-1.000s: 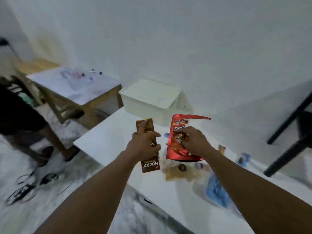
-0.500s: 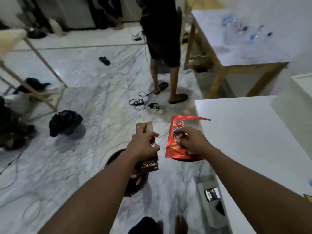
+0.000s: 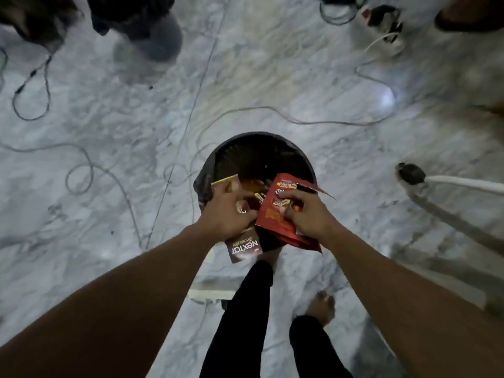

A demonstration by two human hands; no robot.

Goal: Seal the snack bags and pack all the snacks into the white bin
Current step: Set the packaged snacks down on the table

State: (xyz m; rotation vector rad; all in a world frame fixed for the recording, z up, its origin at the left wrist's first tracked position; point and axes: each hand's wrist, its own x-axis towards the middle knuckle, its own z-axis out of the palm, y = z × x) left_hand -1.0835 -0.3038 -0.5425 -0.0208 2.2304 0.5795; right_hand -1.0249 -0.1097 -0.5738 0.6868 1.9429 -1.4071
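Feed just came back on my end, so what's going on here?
A person stands over a black basket on the marble floor. The left grip holds a brown packet and the right grip pinches a red bag, whose top looks torn open. Both are held above the basket's opening. The white bin is not in view.

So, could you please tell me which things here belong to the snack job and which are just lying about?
Job:
- packet, held in the left hand
- red bag, held in the right hand

Lying about:
- black basket
- cables
- power strip
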